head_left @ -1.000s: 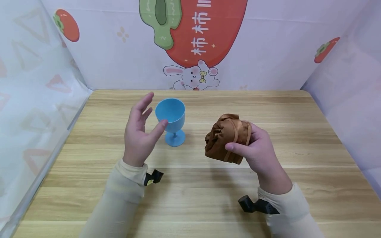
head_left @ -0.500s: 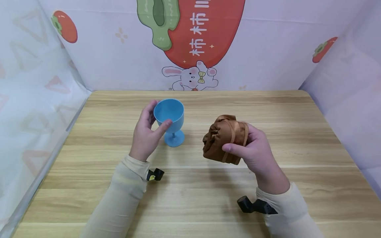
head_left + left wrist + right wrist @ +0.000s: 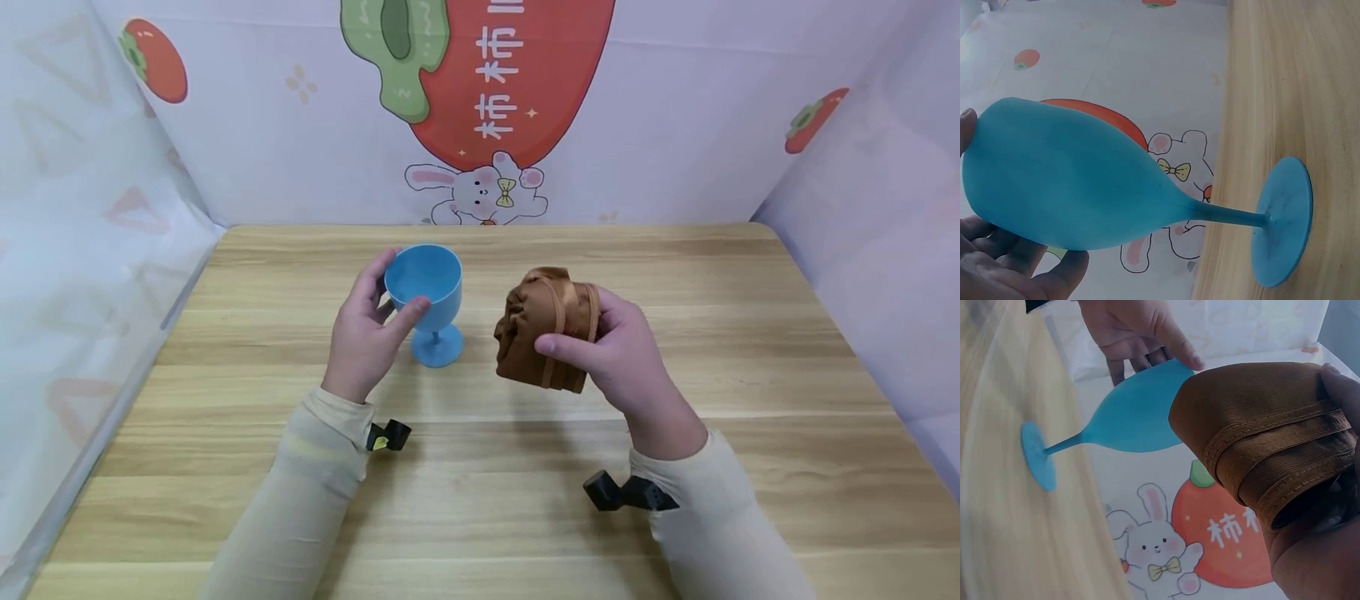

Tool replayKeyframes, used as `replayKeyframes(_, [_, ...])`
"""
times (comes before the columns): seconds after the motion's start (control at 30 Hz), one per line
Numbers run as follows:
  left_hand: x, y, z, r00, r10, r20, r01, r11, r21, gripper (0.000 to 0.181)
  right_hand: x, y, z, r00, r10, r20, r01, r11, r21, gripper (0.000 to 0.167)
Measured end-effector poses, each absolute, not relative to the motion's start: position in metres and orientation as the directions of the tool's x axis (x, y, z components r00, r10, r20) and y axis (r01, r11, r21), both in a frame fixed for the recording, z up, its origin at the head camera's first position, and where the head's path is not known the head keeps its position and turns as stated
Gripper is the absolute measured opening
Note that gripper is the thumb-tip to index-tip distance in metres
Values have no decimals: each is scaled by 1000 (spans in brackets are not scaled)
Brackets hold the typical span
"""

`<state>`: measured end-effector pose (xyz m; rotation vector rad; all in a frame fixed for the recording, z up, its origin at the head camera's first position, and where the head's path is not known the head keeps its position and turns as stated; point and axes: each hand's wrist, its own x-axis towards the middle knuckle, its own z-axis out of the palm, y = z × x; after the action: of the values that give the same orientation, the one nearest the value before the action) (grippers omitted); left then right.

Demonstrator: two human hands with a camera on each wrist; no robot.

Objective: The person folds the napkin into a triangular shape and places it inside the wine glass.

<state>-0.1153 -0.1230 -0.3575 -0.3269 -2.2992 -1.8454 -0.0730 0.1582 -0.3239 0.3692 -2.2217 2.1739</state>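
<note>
A blue plastic goblet (image 3: 437, 310) stands upright on the wooden table. My left hand (image 3: 365, 343) holds its bowl from the left, thumb at the near side of the rim. In the left wrist view, fingertips touch the underside of the goblet's bowl (image 3: 1079, 178), while its round foot rests on the wood. My right hand (image 3: 626, 354) grips a bundled brown cloth (image 3: 536, 337) above the table, thumb across its front. Stitched, layered folds of the cloth (image 3: 1266, 425) show in the right wrist view. Most of the right fingers are hidden behind it.
The wooden table (image 3: 480, 500) ends at a white backdrop (image 3: 675, 142) printed with persimmons and a rabbit. White sheets (image 3: 67, 292) flank the table on the left and right. Each wrist carries a small black camera mount (image 3: 626, 492).
My left hand has moved right, from beside the goblet to around its bowl. The right hand, still gripping the brown cloth, has shifted a little left and away from me.
</note>
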Motion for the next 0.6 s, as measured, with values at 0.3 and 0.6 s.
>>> replayKeyframes(0.3, [-118, -122, -362, -962, 65, 265, 272, 184, 944, 69, -105, 140, -293, -974, -144, 177, -182, 21, -983, 37])
replayKeyframes(0.6, [-121, -124, -369, -959, 70, 274, 282, 176, 943, 69, -132, 110, -274, -955, -149, 258, -247, -87, -965, 36])
